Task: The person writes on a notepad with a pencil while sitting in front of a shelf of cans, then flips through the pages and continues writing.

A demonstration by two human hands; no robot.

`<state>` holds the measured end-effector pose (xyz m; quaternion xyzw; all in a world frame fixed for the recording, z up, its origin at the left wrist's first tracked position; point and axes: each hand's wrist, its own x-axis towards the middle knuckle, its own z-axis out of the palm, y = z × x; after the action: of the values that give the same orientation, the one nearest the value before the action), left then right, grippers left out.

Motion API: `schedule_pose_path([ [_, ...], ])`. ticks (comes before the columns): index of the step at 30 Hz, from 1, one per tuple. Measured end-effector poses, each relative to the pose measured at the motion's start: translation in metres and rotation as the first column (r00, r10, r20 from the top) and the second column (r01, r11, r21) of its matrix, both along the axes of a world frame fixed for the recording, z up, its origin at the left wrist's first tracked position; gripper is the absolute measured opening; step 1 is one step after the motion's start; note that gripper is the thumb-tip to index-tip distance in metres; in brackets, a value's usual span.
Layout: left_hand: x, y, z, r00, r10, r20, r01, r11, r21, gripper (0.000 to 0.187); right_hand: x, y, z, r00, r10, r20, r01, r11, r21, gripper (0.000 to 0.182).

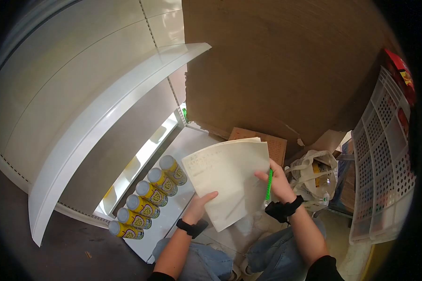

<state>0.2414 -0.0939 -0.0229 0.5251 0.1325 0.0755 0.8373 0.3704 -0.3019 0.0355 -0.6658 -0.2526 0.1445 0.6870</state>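
A cream paper notebook [234, 178] is held up in front of me, with faint handwriting near its upper left corner. My left hand [198, 207] grips its lower left edge, thumb on top of the page. On the right edge, my right hand [277, 181] closes on the notebook, its thumb on the page. That same hand also holds a bright green pen [269, 184], pointing down. To the left of my left hand, several yellow cans [151, 193] with grey tops stand in a row on the low white shelf [160, 225].
A white upper shelf [112, 112] juts out at left. Ahead stands a large brown board [281, 65], with a cardboard piece [269, 143] at its foot. A white bag [306, 168] holding bottles sits at right, near a perforated plastic crate [382, 164].
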Motion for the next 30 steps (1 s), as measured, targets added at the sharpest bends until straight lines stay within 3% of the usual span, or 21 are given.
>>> schedule_pose_path([
  [16,-0.003,0.004,-0.002,0.998,-0.033,0.054,0.038,0.996,-0.083,0.047,-0.006,-0.001,0.02,0.989,0.017,-0.148,-0.012,0.999,0.034,0.046],
  [30,-0.003,0.002,0.001,0.999,0.003,0.032,0.001,0.995,-0.102,0.048,-0.003,-0.002,0.015,0.994,-0.023,-0.106,0.027,0.999,0.037,0.046],
])
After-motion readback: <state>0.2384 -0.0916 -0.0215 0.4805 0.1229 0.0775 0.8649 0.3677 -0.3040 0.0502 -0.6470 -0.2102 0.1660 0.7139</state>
